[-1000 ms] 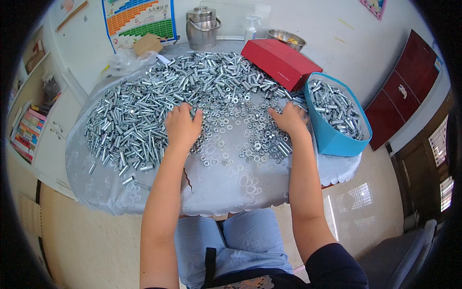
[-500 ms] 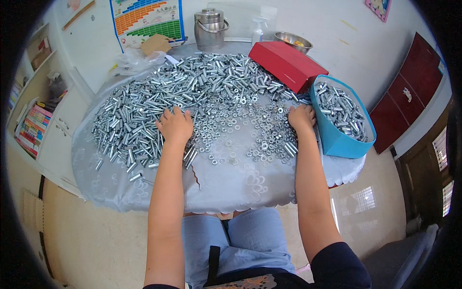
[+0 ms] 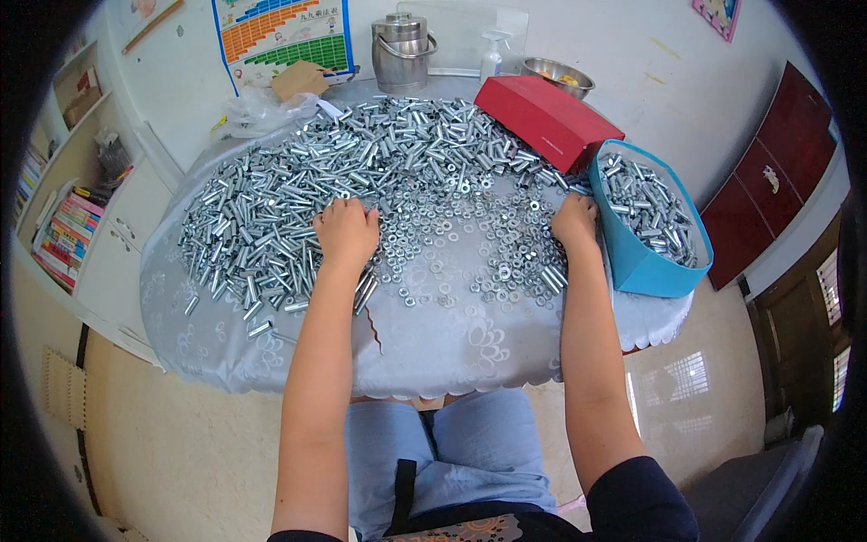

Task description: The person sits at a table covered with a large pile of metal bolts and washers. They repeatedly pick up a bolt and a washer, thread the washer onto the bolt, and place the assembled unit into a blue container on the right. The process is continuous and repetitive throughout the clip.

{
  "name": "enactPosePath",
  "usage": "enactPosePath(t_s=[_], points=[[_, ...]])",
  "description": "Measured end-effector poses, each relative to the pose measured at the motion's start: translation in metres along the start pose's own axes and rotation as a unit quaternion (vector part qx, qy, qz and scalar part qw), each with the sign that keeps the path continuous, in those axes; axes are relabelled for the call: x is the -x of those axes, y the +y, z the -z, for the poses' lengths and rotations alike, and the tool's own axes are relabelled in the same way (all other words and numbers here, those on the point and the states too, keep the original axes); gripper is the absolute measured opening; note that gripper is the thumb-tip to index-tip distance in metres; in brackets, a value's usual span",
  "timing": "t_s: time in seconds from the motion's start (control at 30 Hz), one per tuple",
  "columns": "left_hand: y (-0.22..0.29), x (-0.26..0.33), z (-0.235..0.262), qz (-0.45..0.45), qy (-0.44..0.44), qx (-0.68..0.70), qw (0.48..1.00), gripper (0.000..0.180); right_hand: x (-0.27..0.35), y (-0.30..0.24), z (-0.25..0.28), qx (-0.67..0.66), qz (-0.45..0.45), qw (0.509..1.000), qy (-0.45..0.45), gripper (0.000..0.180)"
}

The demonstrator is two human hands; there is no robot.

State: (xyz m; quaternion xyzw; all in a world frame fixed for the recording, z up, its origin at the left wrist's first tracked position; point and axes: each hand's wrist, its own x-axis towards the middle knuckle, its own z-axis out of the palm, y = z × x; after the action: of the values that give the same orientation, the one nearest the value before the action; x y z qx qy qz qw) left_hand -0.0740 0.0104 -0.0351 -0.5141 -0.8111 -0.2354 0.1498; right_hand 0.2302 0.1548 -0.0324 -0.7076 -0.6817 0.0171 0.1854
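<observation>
Here both curled hands, left hand and right hand, rest knuckles-up on scattered washers.

The fingertips of the left hand and right hand are curled down among the metal parts, so their grip cannot be determined. Individual washers are too small to be distinguished. The worktop is concealed by a cloth.
</observation>
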Motion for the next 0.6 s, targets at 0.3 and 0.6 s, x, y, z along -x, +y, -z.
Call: enactPosePath(t_s=[0.3,0.6], points=[[0.000,-0.002,-0.005,-0.029,-0.029,0.051,0.998,0.015,-0.011,0.010,-0.006,-0.133,0.038,0.990,0.004,0.033],[0.013,-0.001,0.007,0.047,-0.016,0.123,0.991,0.015,0.005,-0.006,0.008,-0.148,0.060,0.986,0.038,0.034]])
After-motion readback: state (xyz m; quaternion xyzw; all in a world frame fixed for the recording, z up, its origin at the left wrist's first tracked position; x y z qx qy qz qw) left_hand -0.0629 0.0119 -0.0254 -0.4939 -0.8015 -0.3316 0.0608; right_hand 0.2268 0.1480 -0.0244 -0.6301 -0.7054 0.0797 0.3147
